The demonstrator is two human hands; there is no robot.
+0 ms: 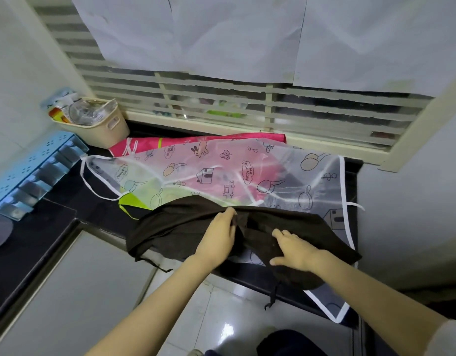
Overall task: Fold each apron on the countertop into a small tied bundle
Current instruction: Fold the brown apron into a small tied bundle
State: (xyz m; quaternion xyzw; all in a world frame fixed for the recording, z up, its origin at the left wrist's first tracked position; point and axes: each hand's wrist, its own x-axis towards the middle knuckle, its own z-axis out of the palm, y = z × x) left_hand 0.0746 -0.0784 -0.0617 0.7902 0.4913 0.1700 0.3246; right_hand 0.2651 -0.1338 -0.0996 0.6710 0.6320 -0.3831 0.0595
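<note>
Left hand (216, 237) pinches the rumpled dark apron (175, 227); right hand (296, 250) presses it, fingers (281, 235) straight.

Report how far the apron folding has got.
Done: no tied bundle shows yet. In hand: the left hand grips the brown apron; the right hand rests on it. Left: the sheer printed apron, pink apron and green apron lie unfolded.
</note>
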